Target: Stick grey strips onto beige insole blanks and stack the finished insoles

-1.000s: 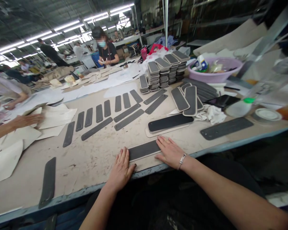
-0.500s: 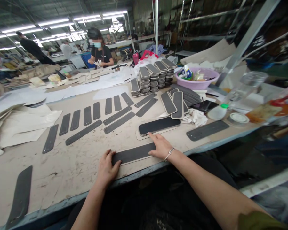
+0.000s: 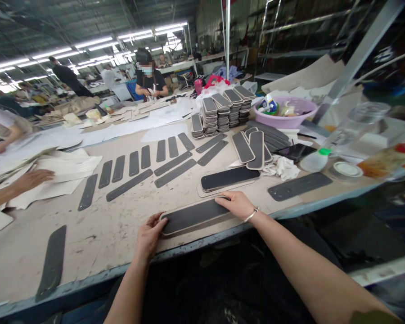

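Note:
A long dark grey strip with a pale rim lies between my hands near the table's front edge, its near side slightly raised. My left hand pinches the left end, thumb on top. At the right end my right hand grips it, thumb on the upper face and fingers behind the far edge. Just beyond sits a small stack of pale-edged pieces topped by a black strip. To the right of that rests a dark curved strip.
Several dark strips lie in rows beyond my hands. Piled strips stand near a purple basin. A green-capped bottle and white cloth are at right. Another person's hand touches pale sheets at left.
Both hands have closed on the ends of the strip, and it has lifted slightly off the table. Another person's hand has come into view over the sheets at left.

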{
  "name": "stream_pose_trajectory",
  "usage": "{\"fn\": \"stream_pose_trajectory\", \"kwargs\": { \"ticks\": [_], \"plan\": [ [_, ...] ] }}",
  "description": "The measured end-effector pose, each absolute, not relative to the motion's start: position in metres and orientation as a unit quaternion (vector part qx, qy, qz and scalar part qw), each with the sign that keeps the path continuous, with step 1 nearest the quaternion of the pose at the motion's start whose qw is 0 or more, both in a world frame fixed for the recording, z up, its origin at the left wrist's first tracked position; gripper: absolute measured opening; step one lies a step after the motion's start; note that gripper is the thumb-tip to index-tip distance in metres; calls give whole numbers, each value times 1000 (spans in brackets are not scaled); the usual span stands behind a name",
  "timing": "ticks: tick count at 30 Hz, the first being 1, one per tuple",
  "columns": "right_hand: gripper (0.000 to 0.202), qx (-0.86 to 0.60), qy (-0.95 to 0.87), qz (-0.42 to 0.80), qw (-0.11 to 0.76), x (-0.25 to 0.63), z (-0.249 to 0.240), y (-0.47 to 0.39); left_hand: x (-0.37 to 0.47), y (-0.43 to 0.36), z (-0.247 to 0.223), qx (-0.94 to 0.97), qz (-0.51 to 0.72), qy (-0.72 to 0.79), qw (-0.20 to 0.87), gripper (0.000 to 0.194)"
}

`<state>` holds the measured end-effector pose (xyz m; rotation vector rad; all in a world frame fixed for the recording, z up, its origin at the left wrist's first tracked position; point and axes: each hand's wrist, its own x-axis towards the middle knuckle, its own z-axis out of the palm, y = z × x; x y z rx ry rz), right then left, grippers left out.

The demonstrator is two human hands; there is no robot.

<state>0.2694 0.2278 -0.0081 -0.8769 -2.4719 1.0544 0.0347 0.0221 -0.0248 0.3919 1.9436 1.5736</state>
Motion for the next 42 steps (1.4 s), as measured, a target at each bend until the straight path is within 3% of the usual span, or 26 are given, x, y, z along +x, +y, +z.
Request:
{"fn": "stream_pose_trajectory", "kwargs": {
  "ticks": [4,15,27,35,42],
  "plan": [
    [44,-302,-867,361,165,273,-7,232,34,20,-22,90,647,694,303,48],
    [40,-278,-884,337,165,269,-2,223,35,23,-24,78,700,652,281,45],
    [39,-241,-859,441,101,273,-12,219,36,19,-13,73,700,640,308,45],
    [34,-268,-854,422,145,269,-7,221,20,16,-25,78,620,665,410,53],
    [30,-301,-839,413,188,286,9,229,23,22,-27,132,629,678,358,54]
  ]
}}
